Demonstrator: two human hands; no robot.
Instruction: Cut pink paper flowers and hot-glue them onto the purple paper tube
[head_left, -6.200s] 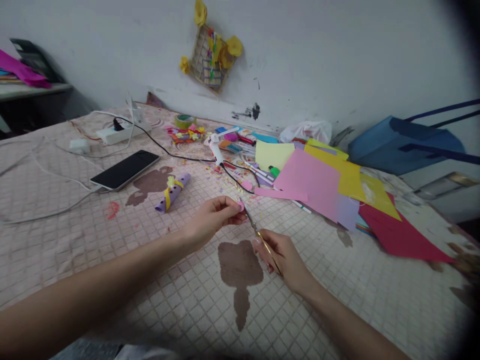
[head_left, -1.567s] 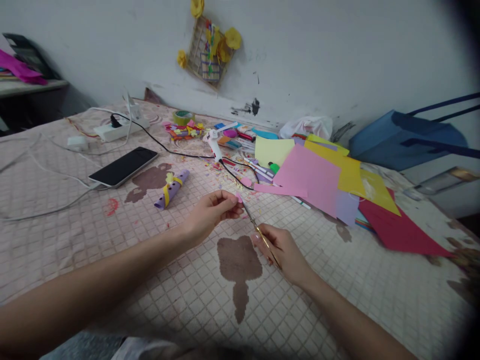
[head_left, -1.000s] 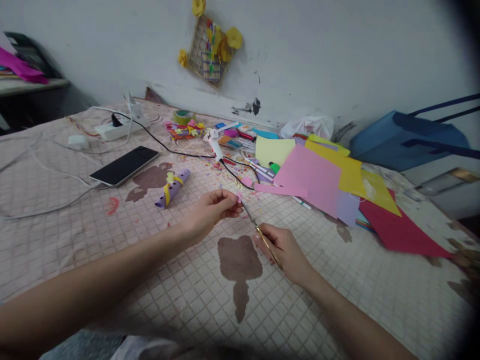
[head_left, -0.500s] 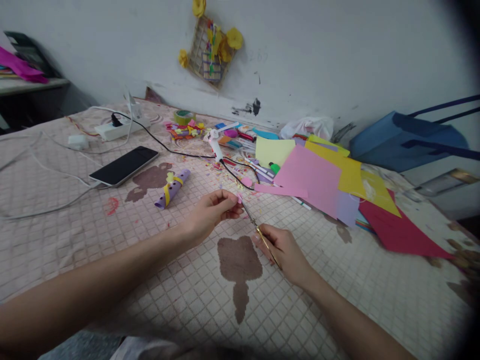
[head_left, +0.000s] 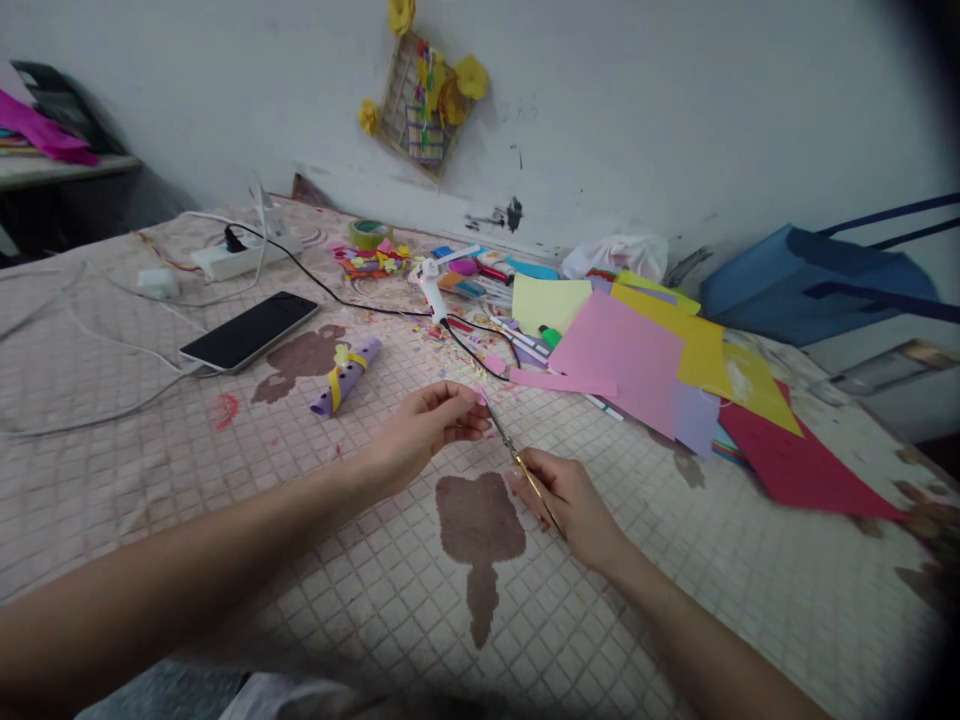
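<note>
Head view. Cloth: quilted, pale pink, stitched in a small square grid (head_left: 112, 480), worn and speckled with paper scraps, with a brown stain shaped like a lollipop (head_left: 480, 530) under the hands.

Left hand (head_left: 424, 432), lower centre, pinches a small pink paper piece (head_left: 480, 396) between thumb and forefinger, the fingers closed on it. The piece is curved and tiny, and its exact outline is hard to read.

Right hand (head_left: 570, 510), just below and to the right, is closed around slim scissors (head_left: 517, 460) with gold-toned shanks. The narrow blades angle up to the pink piece. Whether they are parted, or touching the paper, cannot be told.

Upper centre: a white glue gun (head_left: 429, 295) on its black cord (head_left: 352, 305), amid paper crumbs. Left of the hands lies a lilac paper tube (head_left: 345, 376), punched with holes and banded in yellow. Further left, a black smartphone (head_left: 247, 332).

Right: overlapping flat sheets, a pink card (head_left: 619, 350), yellow card (head_left: 701, 355) and red card (head_left: 795, 470). A loose pink strip (head_left: 562, 381) forms the near edge, close above the right hand. Quilted cloth runs past both forearms to the lower frame edge.
</note>
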